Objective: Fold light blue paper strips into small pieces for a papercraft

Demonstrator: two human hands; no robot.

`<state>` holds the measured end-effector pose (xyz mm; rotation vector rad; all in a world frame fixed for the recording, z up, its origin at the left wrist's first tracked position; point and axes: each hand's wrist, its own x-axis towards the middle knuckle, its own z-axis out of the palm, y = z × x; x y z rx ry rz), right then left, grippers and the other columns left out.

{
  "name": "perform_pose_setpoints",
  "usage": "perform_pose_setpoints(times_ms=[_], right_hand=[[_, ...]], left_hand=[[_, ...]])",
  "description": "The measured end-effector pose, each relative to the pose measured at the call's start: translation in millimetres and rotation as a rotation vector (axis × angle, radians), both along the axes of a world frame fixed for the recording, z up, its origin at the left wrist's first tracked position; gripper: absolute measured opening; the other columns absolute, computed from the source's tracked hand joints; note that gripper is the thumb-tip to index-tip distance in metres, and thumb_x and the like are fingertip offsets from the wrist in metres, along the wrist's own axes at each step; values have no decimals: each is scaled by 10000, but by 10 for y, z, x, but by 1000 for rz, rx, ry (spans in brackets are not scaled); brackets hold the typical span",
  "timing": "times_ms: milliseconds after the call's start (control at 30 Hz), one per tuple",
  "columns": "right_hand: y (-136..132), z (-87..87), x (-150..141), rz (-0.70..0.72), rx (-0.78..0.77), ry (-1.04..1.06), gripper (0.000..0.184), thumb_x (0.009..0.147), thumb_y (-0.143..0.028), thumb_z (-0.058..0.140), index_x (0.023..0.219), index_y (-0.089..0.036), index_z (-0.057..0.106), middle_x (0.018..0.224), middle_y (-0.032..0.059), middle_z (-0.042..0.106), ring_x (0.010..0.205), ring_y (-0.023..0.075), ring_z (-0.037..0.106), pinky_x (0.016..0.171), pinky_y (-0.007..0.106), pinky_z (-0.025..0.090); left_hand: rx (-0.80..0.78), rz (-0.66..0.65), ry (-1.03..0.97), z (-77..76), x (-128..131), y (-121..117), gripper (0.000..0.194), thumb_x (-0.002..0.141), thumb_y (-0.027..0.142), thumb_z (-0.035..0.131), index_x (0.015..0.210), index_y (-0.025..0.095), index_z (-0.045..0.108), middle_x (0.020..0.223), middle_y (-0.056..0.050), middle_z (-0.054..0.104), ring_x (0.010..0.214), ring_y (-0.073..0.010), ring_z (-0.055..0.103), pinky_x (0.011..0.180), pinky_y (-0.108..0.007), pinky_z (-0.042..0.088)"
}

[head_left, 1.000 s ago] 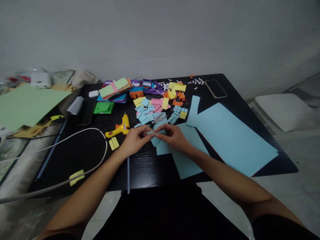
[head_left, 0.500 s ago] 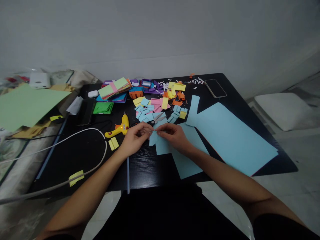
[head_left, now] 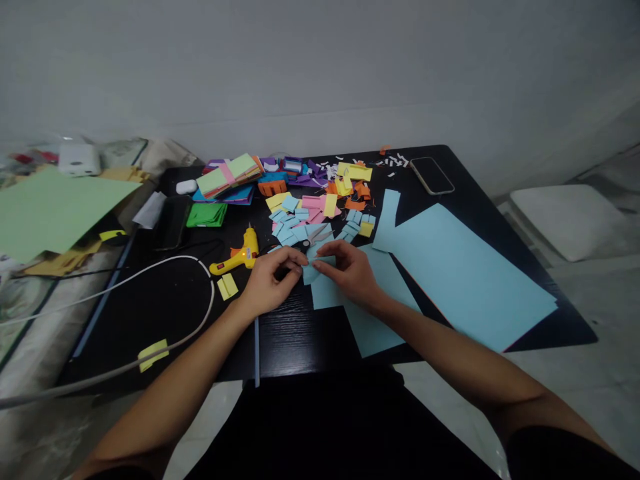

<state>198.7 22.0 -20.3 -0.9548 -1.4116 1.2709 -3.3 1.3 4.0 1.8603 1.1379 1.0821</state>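
My left hand (head_left: 273, 280) is closed in a pinch on a small light-blue paper piece (head_left: 310, 273) over the middle of the desk. Close by on its right, my right hand (head_left: 350, 273) has its thumb and index finger slightly parted beside that piece. Beneath the right hand lie light-blue paper sheets (head_left: 373, 333). Just beyond the fingertips rest scissors (head_left: 317, 235), partly hidden among folded light-blue paper pieces (head_left: 287, 233). A yellow hot glue gun (head_left: 245, 255) lies left of the left hand.
Large light-blue sheets (head_left: 470, 273) cover the right of the black desk, with a phone (head_left: 433, 176) behind. Colored paper stacks (head_left: 230, 177) and scraps (head_left: 315, 208) line the back. A white cable (head_left: 207, 313) loops across the left side.
My right thumb and index finger have come apart from the pinch at the small blue paper and shifted slightly up. My left hand has barely moved.
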Motion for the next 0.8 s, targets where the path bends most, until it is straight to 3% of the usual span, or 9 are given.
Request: perform_pose_setpoints(times_ms=[100, 233, 367, 467, 800], right_hand=[[-23, 18, -1, -4, 24, 18, 313, 792, -438, 855, 983, -230, 720, 996, 56, 764, 924, 213, 709, 808, 352, 556], [-41, 46, 7, -28, 39, -54, 262, 818, -435, 834, 973, -235, 771, 945, 48, 776, 827, 199, 681, 737, 342, 527], [-31, 50, 22, -21, 13, -146, 274, 812, -458, 835, 967, -234, 811, 766, 13, 739, 597, 143, 535, 561, 294, 404], [-18, 35, 28, -11, -12, -177, 273, 809, -473, 834, 915, -222, 825, 649, -8, 684, 533, 122, 463, 525, 282, 338], [-29, 54, 18, -12, 6, -157, 213, 824, -414, 820, 886, -210, 825, 748, 14, 760, 607, 138, 579, 589, 278, 426]], left_hand=[[-30, 37, -13, -10, 20, -3, 124, 935, 280, 680, 1025, 195, 671, 906, -35, 722, 769, -151, 682, 708, -267, 541], [22, 66, 101, -11, 35, 12, 157, 969, 346, 678, 976, 197, 726, 762, -1, 688, 682, -138, 630, 640, -248, 498], [105, 63, 155, -11, 19, 21, 152, 988, 324, 660, 974, 194, 737, 762, 0, 698, 670, -137, 626, 646, -249, 494], [140, 41, 183, -6, -2, 23, 145, 1002, 300, 645, 974, 190, 736, 797, -10, 723, 702, -139, 655, 674, -247, 507], [158, 4, 202, 10, -32, 36, 155, 1006, 308, 650, 971, 188, 740, 797, -9, 738, 686, -133, 666, 660, -240, 509]])
